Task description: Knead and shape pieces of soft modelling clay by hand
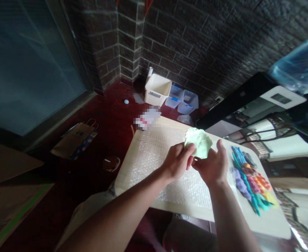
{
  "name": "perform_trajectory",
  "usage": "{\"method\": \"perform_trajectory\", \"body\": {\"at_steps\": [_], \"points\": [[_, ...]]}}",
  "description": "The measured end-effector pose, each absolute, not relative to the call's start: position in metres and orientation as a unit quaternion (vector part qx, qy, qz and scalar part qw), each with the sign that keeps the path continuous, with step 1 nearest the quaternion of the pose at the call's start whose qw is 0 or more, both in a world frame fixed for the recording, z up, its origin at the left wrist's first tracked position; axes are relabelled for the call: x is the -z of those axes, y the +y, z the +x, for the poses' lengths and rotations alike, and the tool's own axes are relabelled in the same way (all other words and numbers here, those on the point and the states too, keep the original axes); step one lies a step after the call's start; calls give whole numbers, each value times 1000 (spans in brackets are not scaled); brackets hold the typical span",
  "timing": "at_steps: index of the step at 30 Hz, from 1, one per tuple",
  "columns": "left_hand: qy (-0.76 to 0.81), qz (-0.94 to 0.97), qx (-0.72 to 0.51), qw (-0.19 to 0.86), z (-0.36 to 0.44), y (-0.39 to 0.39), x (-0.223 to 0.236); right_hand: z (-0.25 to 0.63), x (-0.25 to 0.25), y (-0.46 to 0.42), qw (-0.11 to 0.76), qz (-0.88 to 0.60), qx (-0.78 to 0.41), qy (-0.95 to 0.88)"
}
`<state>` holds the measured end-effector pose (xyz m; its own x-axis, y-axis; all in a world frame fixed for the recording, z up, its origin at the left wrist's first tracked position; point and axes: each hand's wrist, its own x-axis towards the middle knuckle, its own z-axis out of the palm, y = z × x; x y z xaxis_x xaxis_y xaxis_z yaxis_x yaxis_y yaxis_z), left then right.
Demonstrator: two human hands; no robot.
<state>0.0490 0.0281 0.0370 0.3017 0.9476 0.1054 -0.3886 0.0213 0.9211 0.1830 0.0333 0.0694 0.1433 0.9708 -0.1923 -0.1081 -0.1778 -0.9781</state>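
The left hand [178,160] clamps the pale green, wavy-edged piece [199,142] between thumb and fingers, holding it above the desk [262,223]. The right hand [213,164] is positioned at the lower right edge of the piece, thumb raised clear. Bubble wrap [150,157] lies below; multicoloured soft items [253,182] are grouped on the desk, right of both hands.

Bare forearms [135,197] taper to narrower wrists [166,174] and bare fingers [190,149].

Left forearm [132,203] and right forearm [228,213] were extended forward, convergent; the left hand [178,160] pinched, thumb uppermost; the right hand [213,165], thumb raised, stood just beside it.
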Motion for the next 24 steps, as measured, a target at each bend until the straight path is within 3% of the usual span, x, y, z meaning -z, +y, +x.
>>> {"method": "perform_trajectory", "body": {"at_steps": [9, 20, 24], "points": [[384, 583, -427, 574, 50, 11, -23, 188, -54, -11, 532, -513, -518, -431], [379, 483, -419, 669, 52, 10, -19, 194, -51, -8, 514, -454, -578, -443], [423, 510, -422, 619, 49, 13, -19, 195, -49, -7, 500, -464, -568, -461]]}}
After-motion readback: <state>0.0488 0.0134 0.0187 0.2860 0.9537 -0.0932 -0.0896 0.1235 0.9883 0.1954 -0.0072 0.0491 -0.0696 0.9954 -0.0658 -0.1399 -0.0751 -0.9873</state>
